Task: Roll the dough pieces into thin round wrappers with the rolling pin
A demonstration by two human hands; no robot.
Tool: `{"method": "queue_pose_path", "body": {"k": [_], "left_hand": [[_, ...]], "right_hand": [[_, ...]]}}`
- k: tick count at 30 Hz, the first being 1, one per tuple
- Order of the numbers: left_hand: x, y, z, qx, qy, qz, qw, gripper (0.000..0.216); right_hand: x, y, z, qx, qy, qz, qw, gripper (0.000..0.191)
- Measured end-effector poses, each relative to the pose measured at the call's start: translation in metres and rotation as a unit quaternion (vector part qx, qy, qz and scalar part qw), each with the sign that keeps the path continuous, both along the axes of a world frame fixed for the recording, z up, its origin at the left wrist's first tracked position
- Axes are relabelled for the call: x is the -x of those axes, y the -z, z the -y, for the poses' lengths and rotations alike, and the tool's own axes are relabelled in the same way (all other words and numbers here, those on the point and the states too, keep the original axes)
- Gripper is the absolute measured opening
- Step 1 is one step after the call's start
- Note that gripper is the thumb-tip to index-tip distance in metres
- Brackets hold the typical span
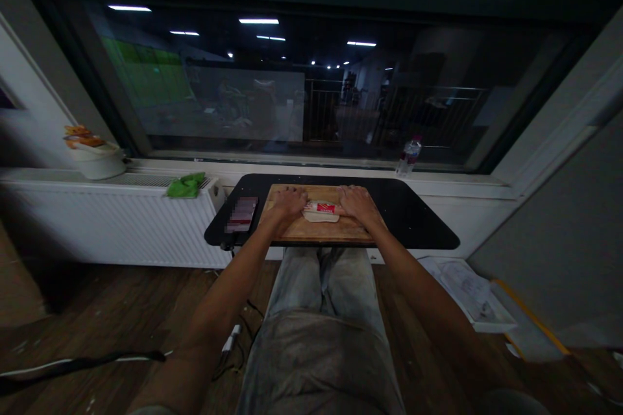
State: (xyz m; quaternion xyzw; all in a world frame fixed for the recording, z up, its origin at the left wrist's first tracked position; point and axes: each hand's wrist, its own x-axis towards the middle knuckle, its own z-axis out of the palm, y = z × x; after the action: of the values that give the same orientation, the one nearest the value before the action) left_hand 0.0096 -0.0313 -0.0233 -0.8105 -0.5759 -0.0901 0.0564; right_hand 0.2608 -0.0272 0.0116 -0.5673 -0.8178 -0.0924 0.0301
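Observation:
A rolling pin (325,208) with a red and white label lies crosswise over a flat, pale piece of dough (321,218). Under both is a wooden board (311,233) on a black tabletop. My left hand (290,200) is closed over the pin's left end, its fingers pointing away from me. At the opposite end, my right hand (355,200) grips the pin in the same way. Both hands cover the pin's ends, so only its middle shows. The dough's near edge sticks out below the pin.
On the black table (413,220), a blurred flat item (242,214) lies left of the board. A water bottle (409,157) stands on the windowsill. A green cloth (185,185) and a white pot (101,161) rest on the radiator (131,224). Cables and a white box (467,292) are on the floor.

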Motion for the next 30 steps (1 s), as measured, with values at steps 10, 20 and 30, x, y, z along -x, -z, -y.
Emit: {"method": "queue_pose_path", "body": {"k": [10,20,30], "left_hand": [[-0.006,-0.011,0.025,0.034,-0.026,-0.049,0.998,0.042],[-0.006,0.008,0.063,-0.003,-0.068,0.039,0.997,0.054],[0.0,0.031,0.075,-0.047,-0.036,0.068,0.996,0.057]], "right_hand": [[0.001,0.0,-0.004,0.042,-0.049,0.001,0.998,0.052],[-0.003,0.01,0.042,0.044,-0.034,-0.039,0.998,0.058],[0.001,0.025,0.076,-0.036,-0.003,-0.091,0.995,0.064]]}}
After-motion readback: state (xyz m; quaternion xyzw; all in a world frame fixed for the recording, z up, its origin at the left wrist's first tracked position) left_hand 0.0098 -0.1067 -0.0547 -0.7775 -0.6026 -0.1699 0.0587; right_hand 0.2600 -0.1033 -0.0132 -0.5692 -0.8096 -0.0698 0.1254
